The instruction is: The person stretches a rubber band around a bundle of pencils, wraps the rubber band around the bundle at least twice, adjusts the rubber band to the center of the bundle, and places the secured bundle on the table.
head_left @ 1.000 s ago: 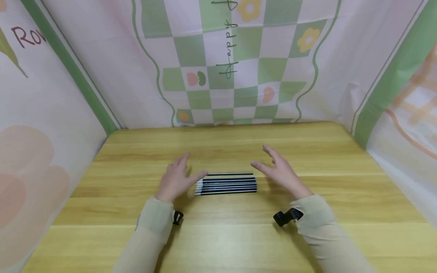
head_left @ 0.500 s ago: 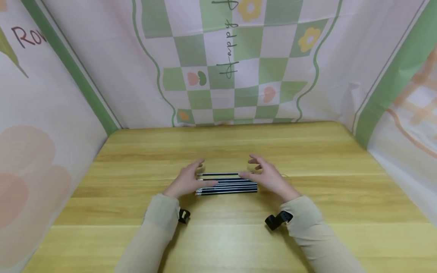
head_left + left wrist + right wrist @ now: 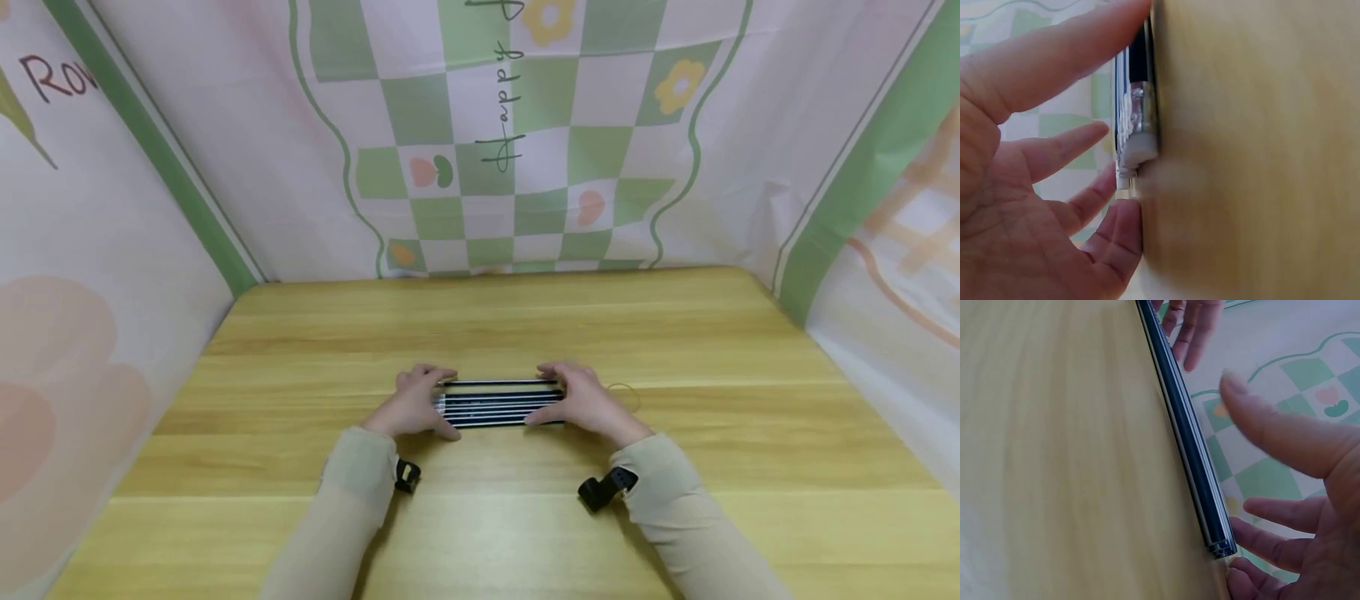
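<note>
Presently, a row of dark pencils (image 3: 498,409) with pale stripes is lying flat on the wooden table (image 3: 480,517), between the person's two hands, the shafts running side by side from left to right. A single pencil (image 3: 498,383) is lying parallel on the far side, a narrow strip of wood showing between it and the row.

Regarding the hands, the left hand (image 3: 412,402) is standing at the white eraser ends (image 3: 1141,147), its fingers toward the far side and its thumb toward the near side. The right hand (image 3: 588,404) is framing the opposite ends; in the right wrist view, its thumb is hanging clear of the shafts. Neither hand appears to be clenching or gripping anything; both are showing loosely bent fingers with the thumb set well apart. Whether any fingertip is touching a pencil, this report cannot tell.

As to progress, judging by the layout alone, most pencils are already lying together in order, the row's eraser ends all facing left. Outstanding: the single pencil is lying outside the row, so the set appears mostly, not wholly, gathered. No pencil appears to be leaving the tabletop. A thin ring (image 3: 637,396), possibly an elastic band, is lying just beside the right hand on its outer side, encircling no pencil
</note>
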`<state>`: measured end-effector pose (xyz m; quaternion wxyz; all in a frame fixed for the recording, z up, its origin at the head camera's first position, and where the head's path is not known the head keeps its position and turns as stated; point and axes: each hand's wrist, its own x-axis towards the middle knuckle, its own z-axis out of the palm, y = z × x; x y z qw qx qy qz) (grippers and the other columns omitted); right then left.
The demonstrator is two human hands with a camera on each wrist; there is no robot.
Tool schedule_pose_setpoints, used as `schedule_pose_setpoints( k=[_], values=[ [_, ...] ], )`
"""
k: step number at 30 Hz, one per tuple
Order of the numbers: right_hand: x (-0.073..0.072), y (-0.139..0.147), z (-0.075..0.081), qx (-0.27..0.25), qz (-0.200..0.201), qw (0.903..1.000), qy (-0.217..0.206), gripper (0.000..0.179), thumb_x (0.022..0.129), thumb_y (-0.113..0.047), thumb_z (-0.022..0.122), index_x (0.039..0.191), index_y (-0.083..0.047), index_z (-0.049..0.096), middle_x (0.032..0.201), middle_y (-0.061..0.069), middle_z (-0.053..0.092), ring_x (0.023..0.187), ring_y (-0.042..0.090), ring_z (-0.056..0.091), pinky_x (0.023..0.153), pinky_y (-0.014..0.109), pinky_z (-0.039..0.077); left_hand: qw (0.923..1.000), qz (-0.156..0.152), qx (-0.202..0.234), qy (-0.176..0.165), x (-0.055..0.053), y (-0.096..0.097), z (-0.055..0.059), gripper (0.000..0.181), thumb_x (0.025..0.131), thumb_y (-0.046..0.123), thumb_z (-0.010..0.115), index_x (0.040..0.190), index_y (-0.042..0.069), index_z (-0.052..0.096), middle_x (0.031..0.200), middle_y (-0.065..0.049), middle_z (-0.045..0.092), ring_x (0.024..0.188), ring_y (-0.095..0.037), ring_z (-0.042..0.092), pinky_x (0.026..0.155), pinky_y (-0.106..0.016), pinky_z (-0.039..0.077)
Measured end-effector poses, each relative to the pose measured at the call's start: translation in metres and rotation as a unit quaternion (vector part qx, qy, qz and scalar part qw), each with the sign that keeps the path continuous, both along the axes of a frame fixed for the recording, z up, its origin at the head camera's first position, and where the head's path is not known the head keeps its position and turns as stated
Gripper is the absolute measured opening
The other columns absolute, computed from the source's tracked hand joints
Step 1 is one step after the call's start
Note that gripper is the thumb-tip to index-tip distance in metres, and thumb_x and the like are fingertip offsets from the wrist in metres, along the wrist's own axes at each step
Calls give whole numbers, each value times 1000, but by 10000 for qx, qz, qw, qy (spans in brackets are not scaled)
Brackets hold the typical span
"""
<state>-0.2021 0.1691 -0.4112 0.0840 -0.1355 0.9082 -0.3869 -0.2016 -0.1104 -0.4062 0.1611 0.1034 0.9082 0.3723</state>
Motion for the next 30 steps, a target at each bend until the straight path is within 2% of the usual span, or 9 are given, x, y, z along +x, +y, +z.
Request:
schedule_pose_setpoints(
  k=[3,6,12,19,26,30],
  values=[
    [1,0,-2,110,71,9999,10,87,66,-30,92,137,1,54,138,21,54,125,40,40,107,57,38,10000,-49,-87,-4,0,-3,-1,87,67,17,92,143,14,51,150,-14,36,131,-35,28,105,-59,41],
    [2,0,-3,251,156,9996,-18,85,64,-26,93,136,-1,55,138,20,51,126,39,37,107,57,37,9998,-154,-105,40,-1,-5,-2,79,67,17,92,137,12,56,145,-14,42,128,-34,33,107,-56,38],
    [1,0,-4,411,312,9986,57,71,68,-20,90,129,-2,60,132,16,52,120,37,38,102,54,38,9993,-349,-139,94,-4,-6,-2,67,69,18,90,129,9,61,137,-13,52,125,-32,39,109,-53,36],
    [-1,1,-3,479,510,9974,166,57,71,-19,88,121,-3,65,123,14,56,114,34,41,100,51,38,9981,-501,-355,96,-7,-5,1,56,74,21,87,124,9,63,134,-12,54,124,-31,41,109,-51,37],
    [-2,-1,-3,545,651,9958,346,45,72,-18,87,110,-3,67,110,11,59,100,27,45,88,39,39,9976,-549,-416,49,-6,-3,1,48,78,21,84,121,10,63,129,-9,55,119,-29,41,105,-50,39],
    [-1,-2,-1,586,701,9953,328,44,74,-18,86,109,-2,66,109,11,59,102,28,46,91,41,41,9973,-603,-417,51,-8,-4,-1,48,79,21,84,120,11,64,129,-9,55,119,-28,42,105,-49,39]
  ],
)
